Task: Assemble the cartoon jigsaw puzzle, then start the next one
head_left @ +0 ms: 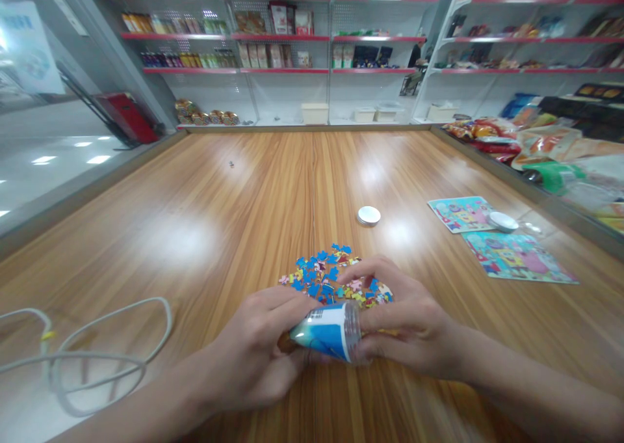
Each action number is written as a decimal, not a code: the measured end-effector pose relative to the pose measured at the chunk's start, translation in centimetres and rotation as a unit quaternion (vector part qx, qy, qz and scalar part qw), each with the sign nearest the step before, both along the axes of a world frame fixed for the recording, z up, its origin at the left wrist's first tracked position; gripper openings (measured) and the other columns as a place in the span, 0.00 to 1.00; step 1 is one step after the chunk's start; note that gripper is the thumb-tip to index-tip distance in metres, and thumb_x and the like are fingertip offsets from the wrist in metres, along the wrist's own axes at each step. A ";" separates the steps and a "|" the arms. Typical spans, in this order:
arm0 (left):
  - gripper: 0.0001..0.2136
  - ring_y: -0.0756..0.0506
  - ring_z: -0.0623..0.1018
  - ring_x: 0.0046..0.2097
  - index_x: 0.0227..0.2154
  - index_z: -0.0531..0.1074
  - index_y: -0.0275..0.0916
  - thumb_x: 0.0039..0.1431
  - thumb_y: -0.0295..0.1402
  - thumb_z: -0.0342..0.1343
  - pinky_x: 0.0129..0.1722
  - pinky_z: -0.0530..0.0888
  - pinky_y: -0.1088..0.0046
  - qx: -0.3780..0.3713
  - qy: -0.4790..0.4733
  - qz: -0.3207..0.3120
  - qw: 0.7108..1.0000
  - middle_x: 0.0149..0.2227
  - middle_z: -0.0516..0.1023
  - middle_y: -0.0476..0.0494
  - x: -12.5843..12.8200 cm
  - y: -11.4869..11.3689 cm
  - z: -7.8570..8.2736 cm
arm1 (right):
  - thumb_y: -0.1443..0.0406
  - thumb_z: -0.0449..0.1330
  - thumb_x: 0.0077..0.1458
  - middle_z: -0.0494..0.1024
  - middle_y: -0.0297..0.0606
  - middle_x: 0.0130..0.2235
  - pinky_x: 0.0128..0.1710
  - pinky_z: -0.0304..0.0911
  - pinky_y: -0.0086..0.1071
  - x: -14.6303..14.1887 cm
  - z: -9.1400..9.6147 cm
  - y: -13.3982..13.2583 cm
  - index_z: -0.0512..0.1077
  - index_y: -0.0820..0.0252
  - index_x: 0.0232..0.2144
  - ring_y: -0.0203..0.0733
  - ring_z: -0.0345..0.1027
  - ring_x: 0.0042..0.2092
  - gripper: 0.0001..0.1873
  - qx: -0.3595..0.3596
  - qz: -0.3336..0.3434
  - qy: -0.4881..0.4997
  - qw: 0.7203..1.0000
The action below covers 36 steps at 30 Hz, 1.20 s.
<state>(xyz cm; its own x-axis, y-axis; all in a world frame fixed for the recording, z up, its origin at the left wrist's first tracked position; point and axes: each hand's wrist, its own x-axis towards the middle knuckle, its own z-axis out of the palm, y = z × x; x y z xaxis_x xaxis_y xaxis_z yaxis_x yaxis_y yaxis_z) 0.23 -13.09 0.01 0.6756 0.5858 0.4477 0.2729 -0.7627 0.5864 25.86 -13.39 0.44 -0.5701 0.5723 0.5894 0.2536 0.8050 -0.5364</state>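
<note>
My left hand (268, 339) is closed around a small clear plastic jar (324, 332) with a blue and white label and a barcode. The jar lies tilted on its side, its mouth facing right. At that mouth is my right hand (409, 313), its fingers apart: the index finger reaches over the puzzle pieces, while other fingers touch or nearly touch the jar's rim. I see nothing held in it, though its palm side is hidden. A loose heap of small puzzle pieces (312, 277), blue, yellow and pink, lies just beyond both hands, partly covered by them.
White round lids (369, 215) lie beyond the pieces. Right of them are two cartoon picture sheets (519, 255), one under another white lid (503, 221). A pale cable (112, 355) loops at left. Bagged snacks (546, 144) border the right edge; stocked shelves (283, 36) stand behind.
</note>
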 end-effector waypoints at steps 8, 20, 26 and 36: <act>0.07 0.47 0.74 0.31 0.34 0.72 0.36 0.54 0.20 0.54 0.29 0.68 0.72 0.015 0.032 -0.004 0.999 0.30 0.75 0.46 0.0 0.0 0.5 | 0.64 0.66 0.60 0.70 0.47 0.52 0.54 0.65 0.45 0.6 0.3 0.8 0.80 0.60 0.32 0.46 0.65 0.54 0.06 0.031 0.049 -0.031 0.998; 0.12 0.43 0.79 0.37 0.42 0.72 0.38 0.56 0.22 0.54 0.38 0.78 0.65 0.093 0.047 -0.002 0.995 0.33 0.78 0.42 -0.1 0.0 0.3 | 0.67 0.64 0.59 0.72 0.49 0.52 0.55 0.68 0.47 0.3 0.4 0.1 0.79 0.61 0.34 0.49 0.67 0.54 0.04 0.060 0.032 -0.064 0.996; 0.20 0.40 0.78 0.45 0.54 0.67 0.35 0.59 0.25 0.58 0.44 0.78 0.60 0.114 0.066 0.045 0.990 0.45 0.78 0.36 -0.4 0.6 -0.2 | 0.69 0.58 0.64 0.81 0.44 0.43 0.45 0.75 0.34 -0.1 0.0 -0.2 0.77 0.63 0.45 0.40 0.77 0.45 0.10 -0.027 -0.037 0.039 0.998; 0.30 0.39 0.76 0.55 0.63 0.61 0.38 0.59 0.34 0.63 0.54 0.77 0.58 0.069 0.045 0.063 0.995 0.56 0.73 0.34 -0.4 0.5 0.1 | 0.72 0.67 0.50 0.79 0.49 0.53 0.51 0.75 0.42 -0.8 0.2 -0.8 0.74 0.59 0.49 0.48 0.77 0.51 0.22 -0.004 -0.067 0.085 0.994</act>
